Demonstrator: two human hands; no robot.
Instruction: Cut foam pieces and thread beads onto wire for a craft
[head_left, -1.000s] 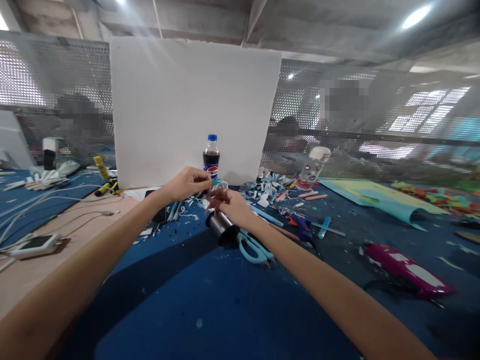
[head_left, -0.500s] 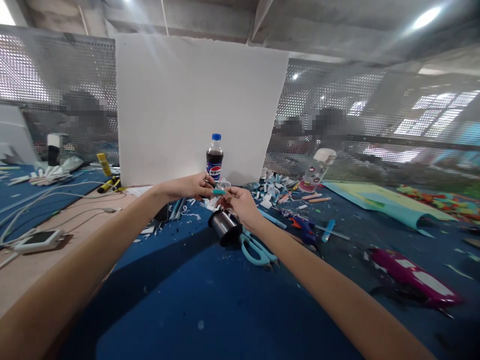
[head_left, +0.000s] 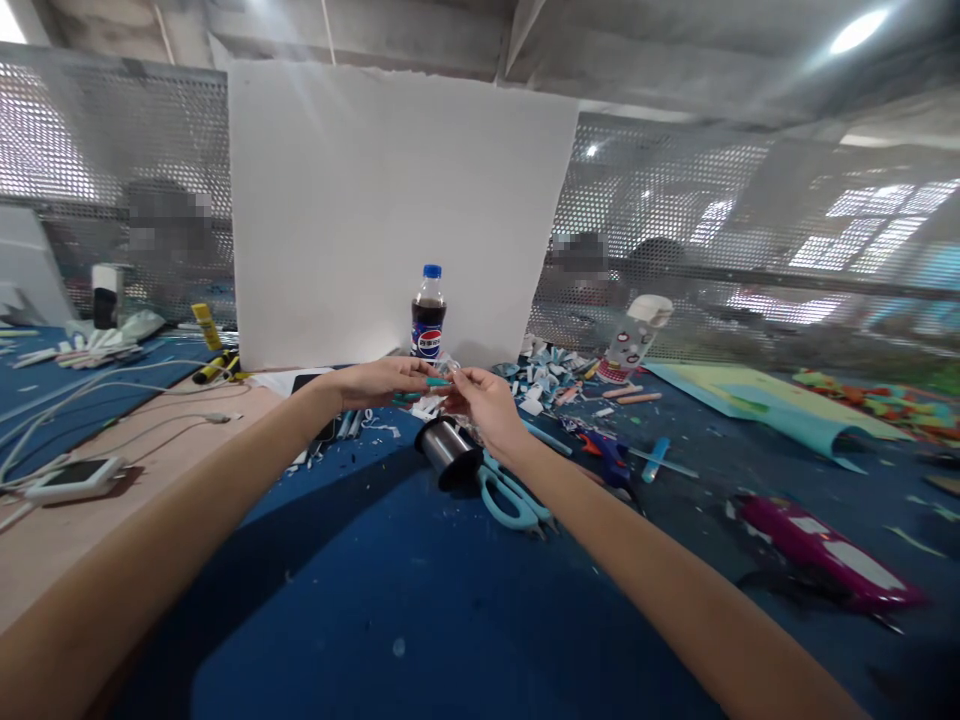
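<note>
My left hand (head_left: 375,383) and my right hand (head_left: 486,408) meet in front of the cola bottle (head_left: 427,322), above the table. A small teal strip (head_left: 437,381) is pinched between their fingertips. A second teal bit (head_left: 406,398) shows under my left fingers; its shape is mostly hidden. Clear crinkled plastic (head_left: 448,364) lies just behind my right fingertips, and I cannot tell whether they touch it. Below the hands, a spool of dark thread or wire (head_left: 448,453) rests on its side. Light-blue-handled scissors (head_left: 511,503) lie against its right end.
A white board (head_left: 397,210) stands behind the bottle. Paper scraps (head_left: 551,378), a patterned clear bottle (head_left: 634,340), a blue glue gun (head_left: 609,455) and a magenta device (head_left: 829,555) spread rightward. On the left are white cables (head_left: 97,385), a white gadget (head_left: 77,480) and a yellow glue stick (head_left: 206,326).
My left hand has shifted slightly down and its fingers have straightened. A second teal bit now shows beneath them. The right hand stays almost in place.
</note>
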